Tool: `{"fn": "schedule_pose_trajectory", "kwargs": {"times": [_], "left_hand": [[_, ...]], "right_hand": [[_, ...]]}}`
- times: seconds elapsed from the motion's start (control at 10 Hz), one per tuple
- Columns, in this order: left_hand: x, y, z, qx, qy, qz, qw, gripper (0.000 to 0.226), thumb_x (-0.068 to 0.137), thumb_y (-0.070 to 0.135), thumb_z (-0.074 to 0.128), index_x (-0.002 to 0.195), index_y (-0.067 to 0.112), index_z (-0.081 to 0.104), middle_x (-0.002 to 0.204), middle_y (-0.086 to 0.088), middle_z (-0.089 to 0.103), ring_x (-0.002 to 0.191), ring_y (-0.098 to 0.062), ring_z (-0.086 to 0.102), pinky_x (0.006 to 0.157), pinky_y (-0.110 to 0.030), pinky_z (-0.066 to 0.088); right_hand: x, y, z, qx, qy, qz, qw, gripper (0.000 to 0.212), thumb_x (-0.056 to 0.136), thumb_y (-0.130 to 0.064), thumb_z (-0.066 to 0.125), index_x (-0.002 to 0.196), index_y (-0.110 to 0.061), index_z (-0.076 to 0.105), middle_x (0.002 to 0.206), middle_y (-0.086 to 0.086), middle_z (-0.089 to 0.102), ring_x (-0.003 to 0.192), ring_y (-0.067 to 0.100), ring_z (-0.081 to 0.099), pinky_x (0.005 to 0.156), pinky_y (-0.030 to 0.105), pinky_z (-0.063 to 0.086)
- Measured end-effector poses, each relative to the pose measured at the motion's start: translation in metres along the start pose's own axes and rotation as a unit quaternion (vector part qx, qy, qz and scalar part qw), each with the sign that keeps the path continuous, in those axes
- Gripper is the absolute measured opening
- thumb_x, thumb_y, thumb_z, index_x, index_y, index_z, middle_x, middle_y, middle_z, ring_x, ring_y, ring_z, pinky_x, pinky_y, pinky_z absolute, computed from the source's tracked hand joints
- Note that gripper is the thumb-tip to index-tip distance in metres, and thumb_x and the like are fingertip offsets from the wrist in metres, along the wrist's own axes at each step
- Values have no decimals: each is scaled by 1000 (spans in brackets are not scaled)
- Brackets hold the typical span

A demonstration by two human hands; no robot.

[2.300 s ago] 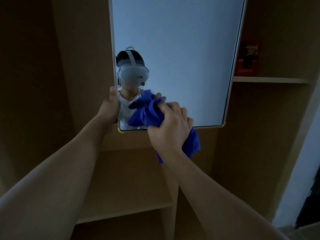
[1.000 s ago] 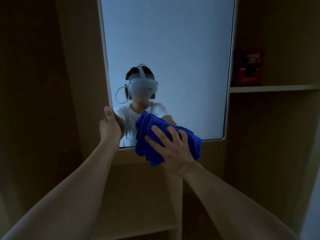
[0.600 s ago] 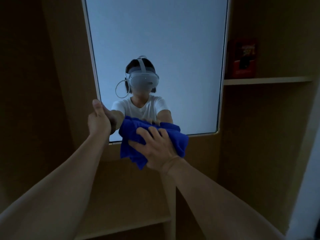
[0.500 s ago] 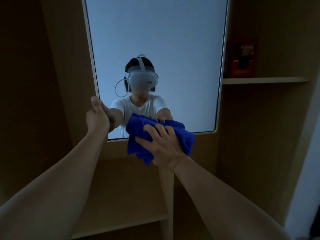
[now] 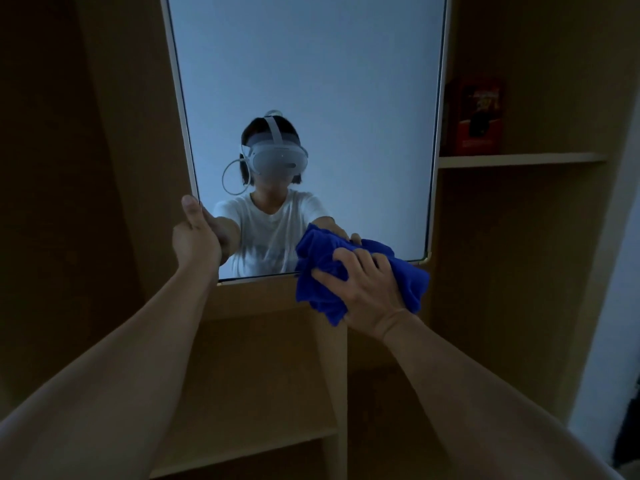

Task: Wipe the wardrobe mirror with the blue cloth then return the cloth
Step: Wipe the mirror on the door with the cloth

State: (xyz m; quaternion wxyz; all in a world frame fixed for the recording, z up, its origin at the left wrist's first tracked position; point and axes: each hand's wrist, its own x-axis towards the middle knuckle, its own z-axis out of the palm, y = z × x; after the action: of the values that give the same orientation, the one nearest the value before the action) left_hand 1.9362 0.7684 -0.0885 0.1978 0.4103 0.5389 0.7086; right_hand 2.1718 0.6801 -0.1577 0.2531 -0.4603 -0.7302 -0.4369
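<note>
My right hand (image 5: 367,289) has the crumpled bright blue cloth (image 5: 349,268) pinned against the lower right part of the tall white-framed wardrobe mirror (image 5: 311,98), fingers (image 5: 346,263) spread and curled into the fabric, gripping it while pressing it to the glass. The cloth bunches out on both sides of my hand, part of it over the glass, part hanging down past the mirror's bottom edge onto the light wooden panel (image 5: 263,296) below. My left hand (image 5: 195,237) is on the mirror's left edge near the bottom corner, thumb (image 5: 190,207) up along the front of the frame; the other fingers wrap behind the edge, so I'm clamped on the frame there. In the glass I see the reflection of a person in a white t-shirt wearing a white headset, arms reaching toward me. To the right of the mirror there's a wooden shelf (image 5: 519,160) with a dark red box (image 5: 479,116) standing on it, close to the mirror's frame. Below my arms, a lower wooden shelf (image 5: 259,445) and an upright wooden divider (image 5: 341,393) sit in dim light.
</note>
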Motion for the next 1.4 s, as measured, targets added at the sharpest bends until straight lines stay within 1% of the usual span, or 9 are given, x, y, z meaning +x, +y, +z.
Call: {"fn": "schedule_pose_trajectory", "kwargs": {"times": [0.2, 0.3, 0.4, 0.5, 0.6, 0.7, 0.8, 1.2, 1.4], "left_hand": [[-1, -2, 1, -18, 15, 20, 1000, 58, 93, 65, 21, 62, 24, 47, 58, 2, 51, 55, -14, 52, 48, -24, 32], [6, -6, 8, -41, 13, -8, 999, 47, 95, 60, 24, 67, 29, 43, 64, 10, 43, 69, -14, 49, 57, -19, 36], [3, -4, 7, -47, 10, -66, 997, 41, 90, 68, 25, 70, 35, 39, 72, 17, 37, 62, 0, 36, 75, -29, 42], [0, -4, 3, -35, 7, -15, 999, 53, 91, 68, 22, 63, 28, 44, 63, 8, 48, 57, -5, 47, 57, -27, 40], [-2, -4, 2, -29, 10, 1, 1000, 60, 90, 69, 21, 61, 23, 45, 57, 3, 49, 52, -11, 50, 51, -28, 40], [-3, -2, 1, -44, -34, -48, 997, 45, 92, 66, 22, 67, 32, 39, 71, 12, 42, 62, -5, 42, 76, -38, 48], [-7, -1, -2, -27, -2, -1, 1000, 57, 92, 67, 20, 65, 24, 45, 64, 3, 51, 57, -11, 50, 54, -28, 41], [-15, 4, -10, -42, -38, 20, 998, 61, 90, 69, 17, 64, 22, 44, 63, -3, 51, 56, -16, 49, 58, -34, 43], [-17, 3, -14, -50, -50, 41, 997, 64, 93, 64, 18, 67, 15, 49, 67, -9, 56, 62, -20, 56, 61, -34, 46]], "right_hand": [[-28, 24, -7, -37, -5, 91, 995, 60, 58, -41, 81, 112, -23, 66, 105, 16, 60, 86, 34, 61, 73, 44, 48], [-36, 32, -12, -64, -19, 125, 990, 60, 56, -42, 83, 111, -22, 68, 106, 17, 60, 87, 35, 61, 74, 45, 48], [-44, 35, -14, -93, -41, 189, 977, 63, 54, -40, 84, 111, -21, 67, 106, 17, 59, 86, 33, 59, 74, 44, 48], [-56, 45, -15, -109, -119, 349, 923, 64, 72, -41, 69, 131, -29, 46, 125, 13, 41, 101, 27, 46, 84, 40, 37], [-60, 55, -16, -129, -137, 339, 922, 64, 79, -42, 62, 137, -31, 38, 129, 10, 36, 104, 25, 43, 87, 40, 34], [-57, 64, -22, -151, -148, 304, 929, 60, 82, -42, 60, 137, -30, 39, 130, 11, 38, 107, 27, 44, 88, 41, 35], [-38, 74, -31, -158, -117, 301, 933, 60, 81, -42, 62, 136, -28, 41, 130, 12, 39, 106, 29, 43, 87, 41, 34], [-19, 25, -4, 6, -59, 493, 868, 77, 74, -32, 71, 141, -33, 34, 138, 9, 26, 113, 28, 36, 93, 42, 33], [63, 67, -32, 7, 87, 376, 923, 82, 78, -27, 70, 147, -27, 27, 150, 12, 26, 120, 38, 38, 93, 46, 38]]}}
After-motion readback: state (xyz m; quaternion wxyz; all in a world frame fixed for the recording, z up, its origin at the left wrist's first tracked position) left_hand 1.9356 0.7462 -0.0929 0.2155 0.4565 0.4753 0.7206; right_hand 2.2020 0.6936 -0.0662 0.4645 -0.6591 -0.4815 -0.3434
